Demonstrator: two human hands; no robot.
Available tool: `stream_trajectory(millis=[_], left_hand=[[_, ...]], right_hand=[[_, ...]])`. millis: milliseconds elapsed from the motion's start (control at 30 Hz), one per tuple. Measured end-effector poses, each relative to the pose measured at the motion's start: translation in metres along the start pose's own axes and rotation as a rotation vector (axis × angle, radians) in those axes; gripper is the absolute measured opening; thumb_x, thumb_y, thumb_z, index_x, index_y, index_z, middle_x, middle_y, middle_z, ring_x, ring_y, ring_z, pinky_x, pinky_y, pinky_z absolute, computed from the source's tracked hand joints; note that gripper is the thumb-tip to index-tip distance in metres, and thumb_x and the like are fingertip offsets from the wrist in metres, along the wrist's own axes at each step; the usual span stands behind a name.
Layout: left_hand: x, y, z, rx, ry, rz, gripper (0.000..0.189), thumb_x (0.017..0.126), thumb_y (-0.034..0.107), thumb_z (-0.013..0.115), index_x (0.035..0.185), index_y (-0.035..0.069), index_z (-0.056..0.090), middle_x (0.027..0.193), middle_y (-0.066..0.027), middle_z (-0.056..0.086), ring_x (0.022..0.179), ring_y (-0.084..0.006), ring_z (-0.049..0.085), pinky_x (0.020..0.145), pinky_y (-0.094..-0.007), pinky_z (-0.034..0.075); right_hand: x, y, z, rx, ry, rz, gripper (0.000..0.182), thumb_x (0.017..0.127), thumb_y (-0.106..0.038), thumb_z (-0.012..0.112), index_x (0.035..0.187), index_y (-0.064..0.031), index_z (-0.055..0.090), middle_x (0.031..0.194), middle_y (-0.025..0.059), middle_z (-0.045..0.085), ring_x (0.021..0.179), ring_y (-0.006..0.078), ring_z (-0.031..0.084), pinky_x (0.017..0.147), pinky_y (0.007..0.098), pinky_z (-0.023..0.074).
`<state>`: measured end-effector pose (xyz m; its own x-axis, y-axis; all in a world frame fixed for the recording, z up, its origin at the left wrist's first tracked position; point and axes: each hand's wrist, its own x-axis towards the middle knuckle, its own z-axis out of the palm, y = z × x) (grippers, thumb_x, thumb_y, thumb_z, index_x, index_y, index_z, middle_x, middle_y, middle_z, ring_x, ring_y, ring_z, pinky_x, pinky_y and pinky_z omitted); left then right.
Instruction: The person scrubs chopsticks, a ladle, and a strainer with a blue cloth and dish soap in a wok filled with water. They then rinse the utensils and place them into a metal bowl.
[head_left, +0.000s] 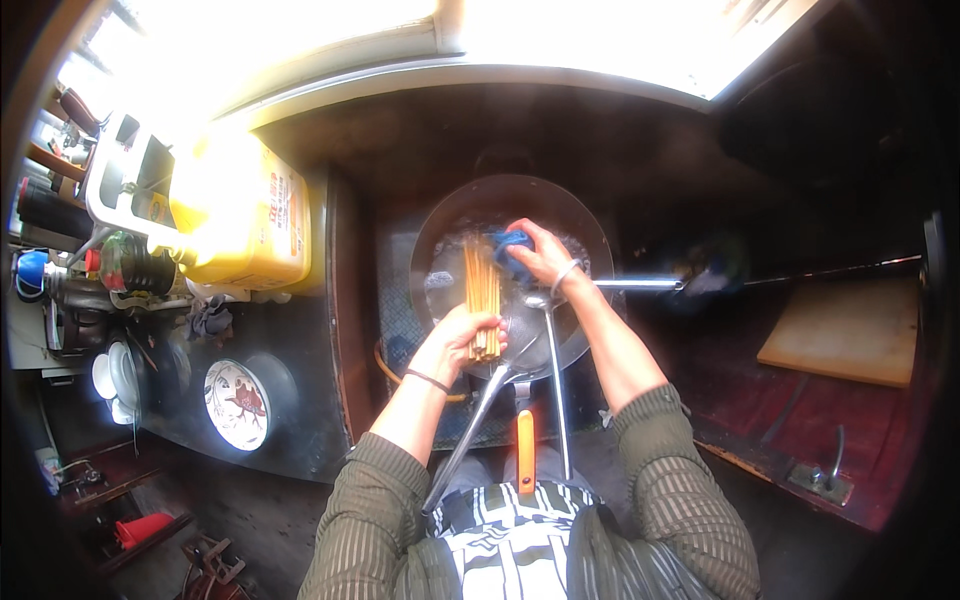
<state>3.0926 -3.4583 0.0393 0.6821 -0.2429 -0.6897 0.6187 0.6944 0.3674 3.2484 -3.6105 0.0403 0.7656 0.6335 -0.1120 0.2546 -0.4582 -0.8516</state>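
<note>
My left hand (461, 336) grips a bundle of wooden chopsticks (482, 281) near one end, over a wide wok (439, 217) of water. In my right hand (546, 255) is a blue cloth or scrubber (514, 251), right beside the chopsticks' far ends; whether the two touch is hard to tell. A metal ladle (551, 330) and a second long-handled metal utensil (480, 420) lean in the wok, their handles reaching towards my lap. The wok's orange handle (526, 450) points at me.
A large yellow detergent jug (255, 217) stands at the left, bearing writing. Below it are a grey rag (208, 319) and a patterned bowl (236, 405). A metal faucet spout (637, 285) extends over the wok from the right. A wooden board (844, 330) lies at far right.
</note>
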Motion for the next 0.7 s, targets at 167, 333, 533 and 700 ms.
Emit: stream_trajectory(millis=[167, 333, 533, 700], left_hand=[[0.006, 0.003, 0.011, -0.190, -0.109, 0.013, 0.011, 0.090, 0.003, 0.059, 0.099, -0.001, 0.055, 0.077, -0.0132, 0.063, 0.062, -0.0223, 0.065, 0.055, -0.0390, 0.059], [0.004, -0.004, 0.004, 0.026, -0.025, -0.001, 0.014, 0.091, 0.005, 0.059, 0.102, 0.000, 0.052, 0.075, -0.0120, 0.059, 0.060, -0.0206, 0.061, 0.052, -0.0378, 0.056], [-0.008, -0.007, 0.006, -0.053, -0.073, -0.077, 0.020, 0.089, 0.002, 0.060, 0.105, 0.000, 0.047, 0.078, -0.0138, 0.057, 0.062, -0.0207, 0.058, 0.054, -0.0380, 0.054], [-0.005, -0.004, 0.005, -0.060, -0.046, -0.085, 0.023, 0.089, 0.001, 0.060, 0.108, 0.001, 0.048, 0.079, -0.0142, 0.058, 0.063, -0.0209, 0.058, 0.054, -0.0382, 0.053]], right_hand=[[-0.041, -0.074, 0.017, -0.041, -0.109, -0.272, 0.035, 0.087, -0.037, 0.067, 0.107, -0.0092, 0.063, 0.092, 0.0172, 0.069, 0.086, 0.0303, 0.069, 0.078, 0.0384, 0.0544], [0.010, -0.042, 0.063, -0.453, -0.012, 0.088, 0.031, 0.094, -0.039, 0.052, 0.103, -0.0109, 0.062, 0.090, 0.0202, 0.069, 0.086, 0.0398, 0.067, 0.077, 0.0493, 0.0530], [0.057, 0.006, 0.056, -0.604, 0.055, 0.122, 0.030, 0.094, -0.038, 0.052, 0.104, -0.0121, 0.060, 0.104, 0.0139, 0.068, 0.096, 0.0352, 0.066, 0.081, 0.0478, 0.0525], [0.050, 0.014, 0.059, -0.569, 0.193, 0.007, 0.031, 0.092, -0.041, 0.056, 0.103, -0.0119, 0.060, 0.102, 0.0131, 0.068, 0.095, 0.0358, 0.066, 0.081, 0.0478, 0.0525]])
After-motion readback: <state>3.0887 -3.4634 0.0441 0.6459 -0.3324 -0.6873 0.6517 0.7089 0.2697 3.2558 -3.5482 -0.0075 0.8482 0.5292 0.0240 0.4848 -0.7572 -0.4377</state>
